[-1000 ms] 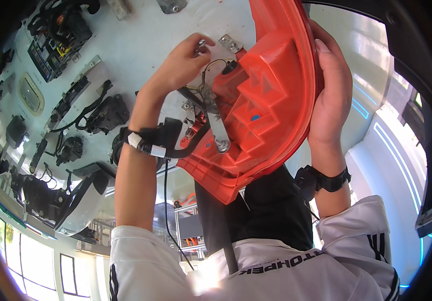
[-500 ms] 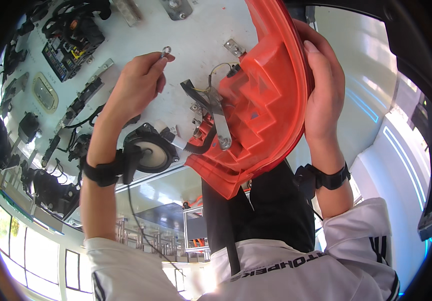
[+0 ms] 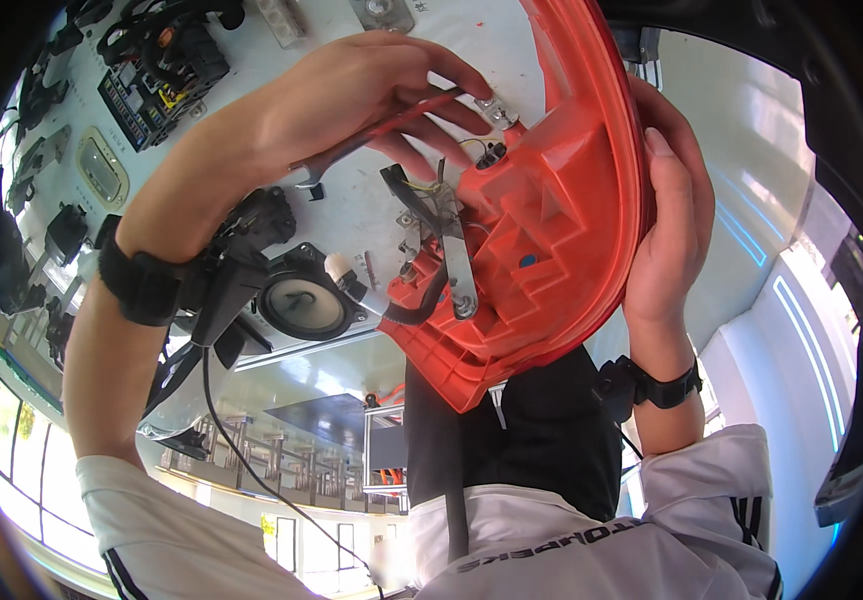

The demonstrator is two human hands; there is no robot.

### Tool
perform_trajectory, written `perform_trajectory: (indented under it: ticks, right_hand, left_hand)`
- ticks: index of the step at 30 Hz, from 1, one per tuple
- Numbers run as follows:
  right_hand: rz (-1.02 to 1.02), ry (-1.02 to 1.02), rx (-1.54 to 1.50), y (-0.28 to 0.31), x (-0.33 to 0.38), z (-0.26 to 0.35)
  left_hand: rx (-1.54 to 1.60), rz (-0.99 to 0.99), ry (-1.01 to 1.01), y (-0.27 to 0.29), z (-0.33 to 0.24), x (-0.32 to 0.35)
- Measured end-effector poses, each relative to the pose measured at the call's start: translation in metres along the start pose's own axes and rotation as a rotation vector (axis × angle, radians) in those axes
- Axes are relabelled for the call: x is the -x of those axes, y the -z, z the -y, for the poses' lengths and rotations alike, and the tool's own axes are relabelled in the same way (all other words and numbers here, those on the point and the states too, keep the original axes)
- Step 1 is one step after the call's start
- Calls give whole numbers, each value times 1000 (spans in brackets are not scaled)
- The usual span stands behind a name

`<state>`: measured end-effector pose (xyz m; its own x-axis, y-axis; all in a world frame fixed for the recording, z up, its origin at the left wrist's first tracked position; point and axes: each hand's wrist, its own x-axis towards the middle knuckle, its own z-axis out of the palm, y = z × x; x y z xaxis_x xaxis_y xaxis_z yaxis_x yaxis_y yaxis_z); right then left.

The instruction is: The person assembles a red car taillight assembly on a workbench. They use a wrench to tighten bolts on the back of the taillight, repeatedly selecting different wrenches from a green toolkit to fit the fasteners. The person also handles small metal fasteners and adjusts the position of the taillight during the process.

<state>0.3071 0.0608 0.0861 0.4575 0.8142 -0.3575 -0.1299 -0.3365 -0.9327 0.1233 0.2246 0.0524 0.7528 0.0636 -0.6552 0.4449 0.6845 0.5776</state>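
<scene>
A red tail-light housing (image 3: 551, 250) is held up in front of a white display board (image 3: 351, 205), its stepped back side facing me. My right hand (image 3: 666, 215) grips its right rim, fingers wrapped over the edge. At the housing's upper corner, my left hand (image 3: 371, 95) is closed around a slim metal wrench (image 3: 371, 140), and its fingertips touch a small metal fitting (image 3: 496, 110). A grey metal bracket (image 3: 456, 260) and black wires lie across the housing's back.
The board carries mounted car parts: a round speaker (image 3: 301, 300), a black fuse box (image 3: 156, 70), an oval lamp unit (image 3: 101, 170) and several black connectors at the left. Both wrists wear black bands; a cable hangs from the left one (image 3: 141, 285).
My left hand has swung back from the upper left of the board to the housing's top corner. The view has closed in, and the right hand has kept its grip.
</scene>
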Motion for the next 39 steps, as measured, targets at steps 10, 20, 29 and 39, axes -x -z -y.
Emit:
perform_trajectory:
  ticks: [10, 20, 29, 39]
  right_hand:
    - [3, -15, -25, -1, 1, 0]
    - [10, -4, -7, -1, 0, 2]
    - [-42, -18, -14, -3, 1, 0]
    - [18, 31, 4, 1, -1, -3]
  left_hand:
    - [222, 379, -266, 12, 47, -2]
    - [-37, -92, -187, 21, 49, -6]
    - [-178, -197, -117, 2, 58, -48]
    - [-589, -280, -233, -9, 58, -53]
